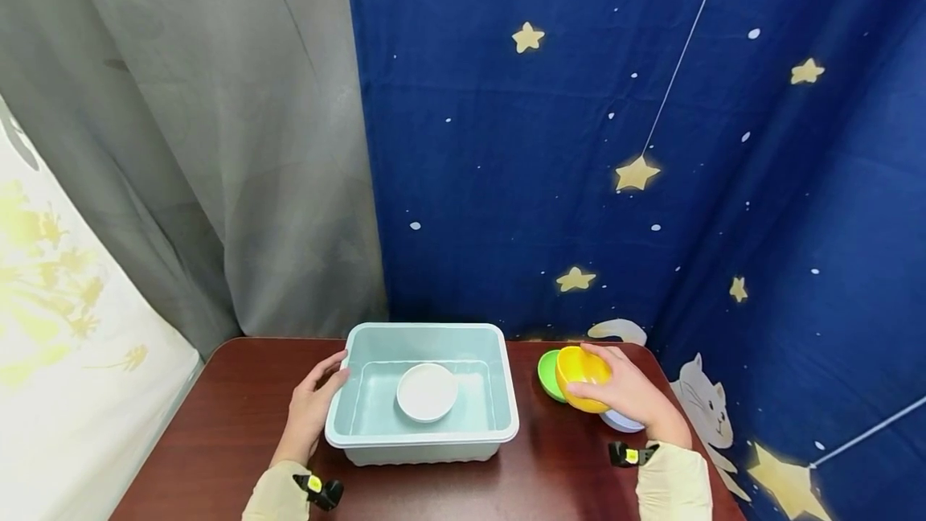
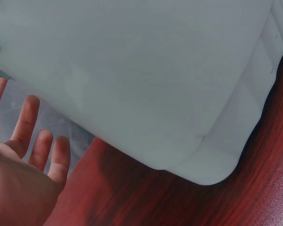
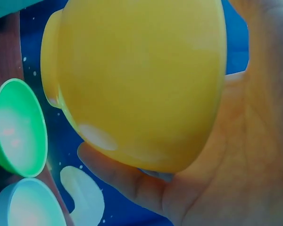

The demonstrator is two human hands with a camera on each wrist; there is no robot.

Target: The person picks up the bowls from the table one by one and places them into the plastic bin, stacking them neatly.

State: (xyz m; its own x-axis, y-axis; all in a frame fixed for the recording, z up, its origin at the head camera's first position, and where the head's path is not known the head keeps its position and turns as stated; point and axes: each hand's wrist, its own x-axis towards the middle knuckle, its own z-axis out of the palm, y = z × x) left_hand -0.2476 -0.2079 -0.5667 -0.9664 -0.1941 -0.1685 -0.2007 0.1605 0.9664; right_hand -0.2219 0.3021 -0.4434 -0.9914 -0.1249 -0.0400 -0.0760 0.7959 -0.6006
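In the head view the right hand [image 1: 629, 396] covers the far side of the yellow bowl [image 1: 581, 380], and this bowl hides most of the green bowl [image 1: 546, 374]. The light blue bowl [image 1: 622, 422] shows only as a thin edge under the wrist. The left wrist view cuts off the pale green tub [image 2: 146, 80] at the top and at both sides, and the left hand [image 2: 23, 174] is cut at the corner. The right wrist view is blurred, with the fingertips [image 3: 92, 157] partly behind the bowl.

a green bowl [image 1: 547, 374] and a pale blue bowl [image 1: 624, 423] sit on the dark red table [image 1: 217, 432]; starry blue curtain [image 1: 615, 143] and grey curtain [image 1: 217, 127] hang behind.
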